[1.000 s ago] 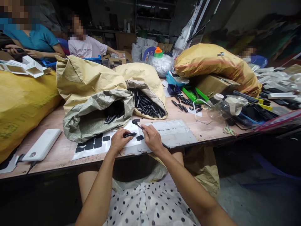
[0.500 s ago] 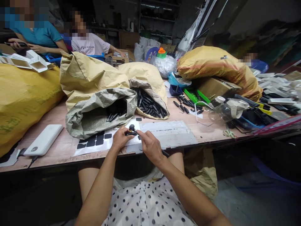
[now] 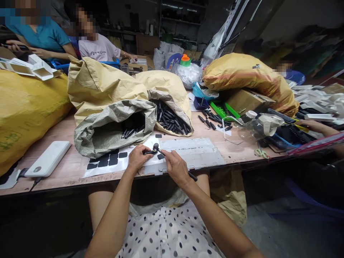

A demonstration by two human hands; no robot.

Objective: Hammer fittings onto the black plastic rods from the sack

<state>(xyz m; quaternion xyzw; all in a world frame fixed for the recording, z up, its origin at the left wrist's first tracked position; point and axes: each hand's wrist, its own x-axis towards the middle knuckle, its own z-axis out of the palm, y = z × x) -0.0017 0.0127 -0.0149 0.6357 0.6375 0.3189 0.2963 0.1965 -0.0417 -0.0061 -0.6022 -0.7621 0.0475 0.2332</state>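
Between the fingertips of my left hand (image 3: 137, 157) is a short black cylindrical piece (image 3: 149, 152), pinched and pointing right. My right hand (image 3: 176, 166) is wrapped around a black round-headed tool (image 3: 156, 146) with a thin shaft. Its dark handle (image 3: 192, 176) sticks out behind the palm. The round head is beside the tip of the black piece; whether they touch I cannot tell. Both hands are above the table's front edge, over a white sheet with black stickers (image 3: 109, 160) and a grey flat board (image 3: 193, 152).
Two open sacks (image 3: 107, 82) (image 3: 169, 86) with black cylindrical pieces lie ahead. A white power bank (image 3: 48, 159) rests at left. To the right are a green tray (image 3: 225, 109), a clear jar (image 3: 255, 129), scissors (image 3: 262, 153) and a co-worker's hand (image 3: 311, 125). Two people sit across the table.
The tool's round head has shifted slightly right, and my right hand with it. A co-worker's arm has come into view at the right. My left hand has hardly moved.
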